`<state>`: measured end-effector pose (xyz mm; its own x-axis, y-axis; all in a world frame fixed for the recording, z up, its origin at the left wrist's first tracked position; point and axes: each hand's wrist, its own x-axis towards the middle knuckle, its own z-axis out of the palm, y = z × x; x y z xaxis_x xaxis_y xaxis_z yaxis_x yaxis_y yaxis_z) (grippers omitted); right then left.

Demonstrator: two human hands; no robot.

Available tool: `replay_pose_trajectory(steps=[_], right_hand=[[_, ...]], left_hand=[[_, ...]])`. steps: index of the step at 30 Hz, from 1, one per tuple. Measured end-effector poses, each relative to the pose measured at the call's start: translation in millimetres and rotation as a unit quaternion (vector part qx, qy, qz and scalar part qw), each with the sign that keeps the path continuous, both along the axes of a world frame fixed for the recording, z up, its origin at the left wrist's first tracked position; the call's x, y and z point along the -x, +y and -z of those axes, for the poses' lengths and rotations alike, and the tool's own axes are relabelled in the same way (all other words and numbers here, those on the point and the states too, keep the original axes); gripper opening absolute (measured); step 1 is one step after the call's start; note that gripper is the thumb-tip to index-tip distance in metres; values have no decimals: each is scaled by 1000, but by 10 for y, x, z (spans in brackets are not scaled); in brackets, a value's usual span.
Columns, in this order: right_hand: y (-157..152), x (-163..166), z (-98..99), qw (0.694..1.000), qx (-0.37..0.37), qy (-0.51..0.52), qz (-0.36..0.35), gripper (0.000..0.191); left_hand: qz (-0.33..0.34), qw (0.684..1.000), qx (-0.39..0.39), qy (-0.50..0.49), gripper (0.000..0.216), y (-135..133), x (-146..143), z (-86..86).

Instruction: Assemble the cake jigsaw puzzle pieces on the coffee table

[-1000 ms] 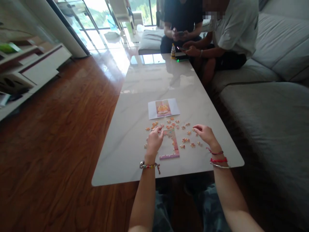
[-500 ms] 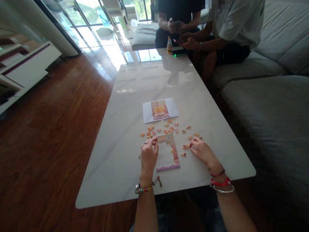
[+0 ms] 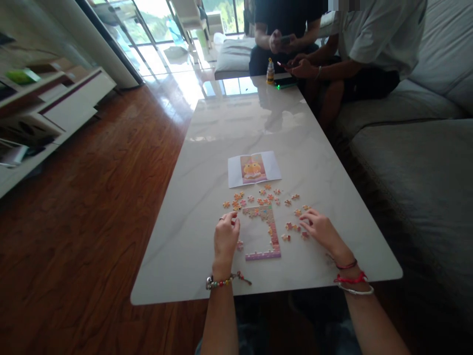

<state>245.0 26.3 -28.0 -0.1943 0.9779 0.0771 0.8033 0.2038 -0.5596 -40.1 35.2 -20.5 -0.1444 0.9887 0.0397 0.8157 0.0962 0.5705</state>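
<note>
A partly joined jigsaw puzzle (image 3: 276,240) lies on the white table; its top, right and bottom edges are joined, around a bare middle. Just left of its top left corner is my left hand (image 3: 226,239), fingers curled and thumb against them; whatever they may hold is hidden. My right hand (image 3: 322,232) hovers right of the puzzle, thumb and fingers apart, close to several loose puzzle pieces (image 3: 293,227). One pink puzzle piece (image 3: 240,245) lies beside my left hand, inside the left side of the puzzle. More loose pieces (image 3: 264,201) are scattered above the puzzle.
A folded sheet with a printed picture (image 3: 254,169) lies beyond the pieces. At the table's (image 3: 236,123) far end stand a small bottle (image 3: 270,72) and a dark device with a green light (image 3: 285,83). Two people with phones sit by the grey sofa (image 3: 410,158).
The view has shifted, moving the scene right. My left hand has drawn left off the puzzle's corner, uncovering a pink piece. My right hand has shifted slightly right and its fingers have spread.
</note>
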Motion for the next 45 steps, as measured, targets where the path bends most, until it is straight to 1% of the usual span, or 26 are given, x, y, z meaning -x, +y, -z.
replay_pose_trajectory(steps=[3, 4, 5, 8, 11, 13, 16, 18, 21, 24, 27, 29, 33, 36, 39, 41, 43, 45], right_hand=[[64, -240, -30, 994, -41, 2, 97, 17], [98, -296, -27, 992, -50, -5, 117, 19], [137, -331, -15, 991, -53, -13, 122, 20], [254, -305, 50, 996, -34, -39, 76, 24], [316, -203, 111, 997, -3, -53, 48, 14], [318, -156, 125, 997, 10, -58, 49, 9], [308, -89, 103, 997, 3, -57, 54, 10], [320, 10, 67, 999, -11, -39, 33, 14], [362, 289, -1, 999, -28, -3, -31, 20], [377, 695, -61, 994, -36, 30, -96, 22], [328, 1145, -92, 981, -25, 64, -182, 22], [277, 1423, -95, 974, -14, 61, -216, 21], [230, 1830, -73, 973, 15, -4, -229, 13], [260, 1965, -45, 972, 40, -52, -224, 6], [295, 1974, -17, 971, 46, -68, -223, 5], [306, 1941, 2, 972, 45, -60, -221, 8], [313, 1899, 20, 975, 52, -32, -212, 13], [323, 1858, 34, 979, 70, 11, -193, 15]], left_hand=[[-26, 999, 33, 14, 26, -7, 38, -18], [-38, 998, 49, 26, 27, -14, 54, -32], [-53, 995, 68, 43, 29, -22, 71, -49], [-97, 985, 114, 90, 39, -45, 123, -99], [-109, 979, 134, 104, 45, -54, 167, -127], [-103, 979, 141, 104, 41, -55, 193, -127], [-89, 981, 145, 93, 31, -60, 235, -110], [-74, 984, 141, 77, 25, -67, 264, -94], [-68, 986, 143, 57, 19, -74, 302, -80], [-73, 986, 143, 47, 17, -74, 323, -89], [-69, 987, 142, 31, 16, -72, 339, -105], [-67, 987, 146, 21, 15, -75, 359, -108], [-69, 986, 151, 15, 14, -89, 418, -89], [-57, 986, 158, 9, 15, -100, 458, -79], [-44, 987, 155, 7, 14, -114, 480, -81], [-27, 987, 158, 5, 13, -129, 484, -90], [-16, 985, 173, 9, 15, -148, 477, -104], [-24, 980, 198, 27, 14, -164, 457, -126]])
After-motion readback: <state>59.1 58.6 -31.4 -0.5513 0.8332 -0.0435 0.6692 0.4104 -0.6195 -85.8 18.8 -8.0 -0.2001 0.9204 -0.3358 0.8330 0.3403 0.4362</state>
